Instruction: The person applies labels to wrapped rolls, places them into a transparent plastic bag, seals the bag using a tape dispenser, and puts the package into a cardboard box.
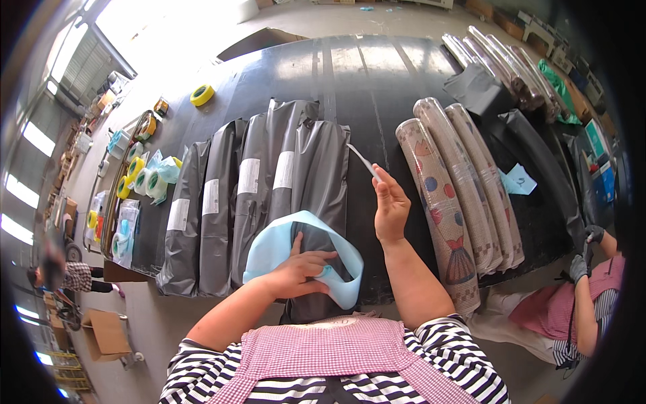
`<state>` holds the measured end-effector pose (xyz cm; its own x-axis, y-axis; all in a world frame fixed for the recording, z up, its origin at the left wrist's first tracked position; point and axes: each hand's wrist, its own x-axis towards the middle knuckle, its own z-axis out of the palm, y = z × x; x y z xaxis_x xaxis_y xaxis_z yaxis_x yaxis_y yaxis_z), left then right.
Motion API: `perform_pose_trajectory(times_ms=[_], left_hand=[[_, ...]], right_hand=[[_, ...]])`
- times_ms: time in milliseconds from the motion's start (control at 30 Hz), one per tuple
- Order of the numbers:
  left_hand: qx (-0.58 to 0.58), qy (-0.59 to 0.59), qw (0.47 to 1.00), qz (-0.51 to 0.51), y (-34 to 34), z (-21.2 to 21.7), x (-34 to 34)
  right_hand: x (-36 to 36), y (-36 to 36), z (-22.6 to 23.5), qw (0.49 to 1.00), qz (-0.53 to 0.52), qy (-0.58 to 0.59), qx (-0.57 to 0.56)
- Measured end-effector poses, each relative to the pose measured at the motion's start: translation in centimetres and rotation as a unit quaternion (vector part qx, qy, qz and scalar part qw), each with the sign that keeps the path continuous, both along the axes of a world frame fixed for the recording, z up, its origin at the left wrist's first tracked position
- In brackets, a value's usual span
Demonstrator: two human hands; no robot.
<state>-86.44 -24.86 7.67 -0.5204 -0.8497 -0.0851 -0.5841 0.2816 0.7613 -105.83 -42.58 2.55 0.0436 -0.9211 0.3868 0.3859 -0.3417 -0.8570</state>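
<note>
My left hand is over the near end of a grey plastic-wrapped roll. A light blue paper strip curls in a wide loop around this hand, and part of it sits between the thumb and fingers. The index finger stretches forward onto the grey plastic. My right hand is raised to the right of the roll, thumb and fingers pinching a thin white label seen nearly edge-on. Several more grey plastic-wrapped rolls lie alongside to the left, with white labels on them.
Patterned rolled mats in clear wrap lie to the right on the black table, more wrapped rolls behind them. Tape rolls crowd the left edge; a yellow one lies farther back. A gloved co-worker stands at the right.
</note>
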Motion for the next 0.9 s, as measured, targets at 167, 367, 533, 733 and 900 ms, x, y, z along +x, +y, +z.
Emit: perform_pose_trajectory(times_ms=[167,367,533,733,900], left_hand=[[-0.056,-0.019,0.998,-0.002,1.9,-0.6,-0.2],[-0.017,-0.101,0.995,-0.017,2.0,-1.5,-1.6],[-0.068,-0.096,0.992,-0.033,1.1,-0.8,-2.4],[-0.036,-0.071,0.996,-0.027,1.1,-0.6,-2.1],[-0.055,-0.064,0.996,-0.015,1.4,-1.7,-1.8]], right_hand=[[2.0,1.3,0.0,0.964,-0.025,0.179,-0.193],[3.1,1.6,-1.4,0.931,-0.042,0.253,-0.258],[2.7,2.1,-2.3,0.923,-0.032,0.278,-0.263],[2.6,3.1,-3.6,0.925,-0.015,0.276,-0.260],[2.0,3.0,-3.0,0.917,0.075,0.324,-0.220]])
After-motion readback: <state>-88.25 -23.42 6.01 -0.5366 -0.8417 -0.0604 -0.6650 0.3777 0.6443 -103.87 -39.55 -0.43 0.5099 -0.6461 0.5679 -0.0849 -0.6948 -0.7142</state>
